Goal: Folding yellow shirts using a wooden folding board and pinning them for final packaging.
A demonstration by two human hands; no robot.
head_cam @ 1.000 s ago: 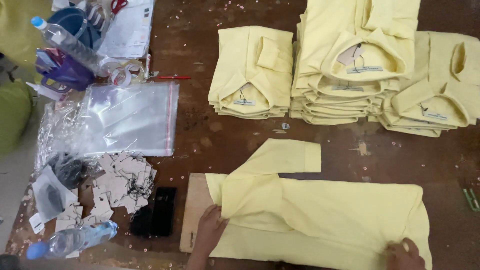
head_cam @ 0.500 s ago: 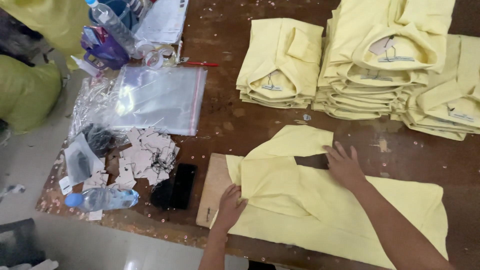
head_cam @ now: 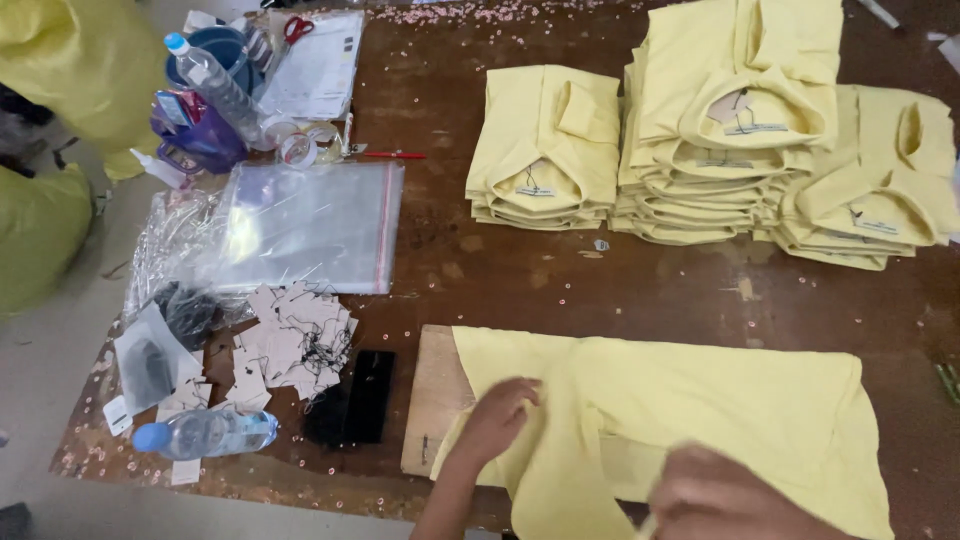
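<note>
- The left hand (head_cam: 497, 418) lies palm down with loose fingers on the left part of a pale yellow shirt (head_cam: 700, 420), pressing the cloth and gripping nothing.
- The right hand (head_cam: 735, 495) sits low at the bottom edge of the view, blurred, over the shirt's lower middle; whether it is flat or pinching cloth cannot be told.
- The yellow shirt is spread across the near side of the brown table (head_cam: 560, 280), its left end lying over a flat wooden board (head_cam: 432, 400).
- Just left of the board lies a black flat object (head_cam: 352, 398), then a heap of paper tags with strings (head_cam: 290, 340).
- A plastic water bottle (head_cam: 205, 434) lies on its side at the near left corner.
- Clear plastic bags (head_cam: 310, 225) are stacked beyond the tags.
- Three stacks of folded yellow shirts (head_cam: 745, 120) stand along the far side, well apart from the hands.
- A second upright bottle (head_cam: 212, 82), a purple pack (head_cam: 195, 135) and scissors (head_cam: 297, 25) crowd the far left corner.
</note>
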